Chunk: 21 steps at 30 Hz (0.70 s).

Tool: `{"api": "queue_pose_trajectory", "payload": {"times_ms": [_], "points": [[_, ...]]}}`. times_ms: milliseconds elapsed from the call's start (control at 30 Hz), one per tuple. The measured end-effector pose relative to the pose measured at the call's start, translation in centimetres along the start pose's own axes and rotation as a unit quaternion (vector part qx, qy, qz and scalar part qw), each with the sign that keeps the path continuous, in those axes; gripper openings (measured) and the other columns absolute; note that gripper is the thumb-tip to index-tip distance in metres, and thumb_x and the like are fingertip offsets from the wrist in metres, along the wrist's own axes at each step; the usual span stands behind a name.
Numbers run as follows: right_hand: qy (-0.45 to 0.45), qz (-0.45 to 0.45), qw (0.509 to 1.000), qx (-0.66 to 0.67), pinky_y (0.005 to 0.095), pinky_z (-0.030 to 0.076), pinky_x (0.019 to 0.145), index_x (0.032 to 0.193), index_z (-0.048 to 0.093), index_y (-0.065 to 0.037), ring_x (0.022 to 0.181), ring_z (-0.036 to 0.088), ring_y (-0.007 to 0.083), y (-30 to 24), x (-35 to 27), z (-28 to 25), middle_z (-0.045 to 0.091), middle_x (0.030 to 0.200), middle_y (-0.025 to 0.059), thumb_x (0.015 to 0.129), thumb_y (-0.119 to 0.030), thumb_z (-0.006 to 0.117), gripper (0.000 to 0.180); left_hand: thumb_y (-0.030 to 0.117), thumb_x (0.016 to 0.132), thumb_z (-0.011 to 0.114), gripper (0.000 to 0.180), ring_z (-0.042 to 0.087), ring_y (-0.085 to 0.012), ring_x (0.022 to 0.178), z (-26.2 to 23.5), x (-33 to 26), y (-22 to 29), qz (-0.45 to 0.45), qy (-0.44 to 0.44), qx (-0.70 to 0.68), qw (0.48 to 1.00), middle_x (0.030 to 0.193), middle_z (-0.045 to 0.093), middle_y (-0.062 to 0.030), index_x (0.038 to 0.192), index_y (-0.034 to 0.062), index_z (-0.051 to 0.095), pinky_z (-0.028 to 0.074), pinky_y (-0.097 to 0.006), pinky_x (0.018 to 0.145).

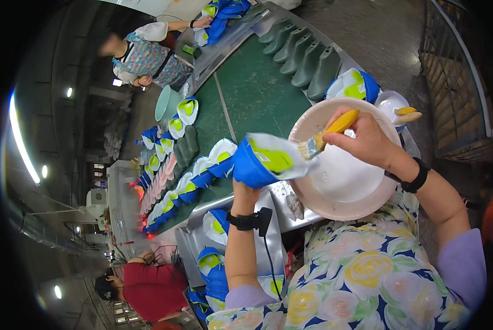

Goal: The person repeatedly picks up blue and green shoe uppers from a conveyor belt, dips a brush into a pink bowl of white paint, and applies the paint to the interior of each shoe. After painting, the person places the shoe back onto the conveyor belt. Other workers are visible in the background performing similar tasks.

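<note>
My left hand (245, 193) is closed round a blue shoe upper (253, 165) with a yellow-green and white inside, held up left of a basin; its white edge is blurred. In my right hand (367, 137) is a paintbrush (340, 124) with a yellow handle. Its pale bristles touch or nearly touch the upper's white edge; I cannot tell which. Below the brush, the wide pinkish-white basin (386, 192) holds white liquid (345, 179). A crumpled grey lump (294, 207) lies beside the basin on the metal ledge.
Dark green shoe lasts (307, 63) line the far edge of the green conveyor belt (246, 85). More blue uppers (200, 177) stand in rows at left, with others in a metal tray (266, 217). A white cup (390, 103) with yellow handles sits right. Two people (158, 58) work nearby.
</note>
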State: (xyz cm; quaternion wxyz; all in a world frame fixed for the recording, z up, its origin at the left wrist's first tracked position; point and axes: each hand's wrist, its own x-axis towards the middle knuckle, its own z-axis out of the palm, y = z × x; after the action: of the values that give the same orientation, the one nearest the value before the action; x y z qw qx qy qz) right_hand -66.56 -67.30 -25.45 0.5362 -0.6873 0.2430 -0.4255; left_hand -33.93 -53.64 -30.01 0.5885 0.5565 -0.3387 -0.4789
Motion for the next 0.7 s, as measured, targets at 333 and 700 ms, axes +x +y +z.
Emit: {"api": "queue_pose_trajectory", "payload": {"times_ms": [333,700], "points": [[-0.127,-0.349,0.927,-0.041,0.0396,0.052,0.079,0.104,0.061,-0.007,0.086,0.064,0.0324,-1.9,2.2,3.1,0.064,0.094,0.0091,0.090,-0.016,0.074,0.021,0.029,0.101,0.056,0.044,0.064,-0.0291,0.118,6.8,-4.4,-4.3,-0.164,-0.158,-0.329,0.916,0.137,0.060,-0.0171,0.138,0.0052,0.054,0.055,-0.047,0.101],[-0.141,-0.127,0.972,-0.137,0.0425,0.052,0.064,0.092,0.053,-0.002,0.069,0.067,0.0371,1.1,3.0,0.5,0.066,0.074,0.0177,0.089,-0.019,0.072,0.025,0.031,0.101,0.057,0.046,0.066,-0.0301,0.116,6.3,-3.6,-4.2,-0.085,-0.145,-0.261,0.950,0.136,0.061,-0.0186,0.138,0.0054,0.054,0.056,-0.048,0.099]]}}
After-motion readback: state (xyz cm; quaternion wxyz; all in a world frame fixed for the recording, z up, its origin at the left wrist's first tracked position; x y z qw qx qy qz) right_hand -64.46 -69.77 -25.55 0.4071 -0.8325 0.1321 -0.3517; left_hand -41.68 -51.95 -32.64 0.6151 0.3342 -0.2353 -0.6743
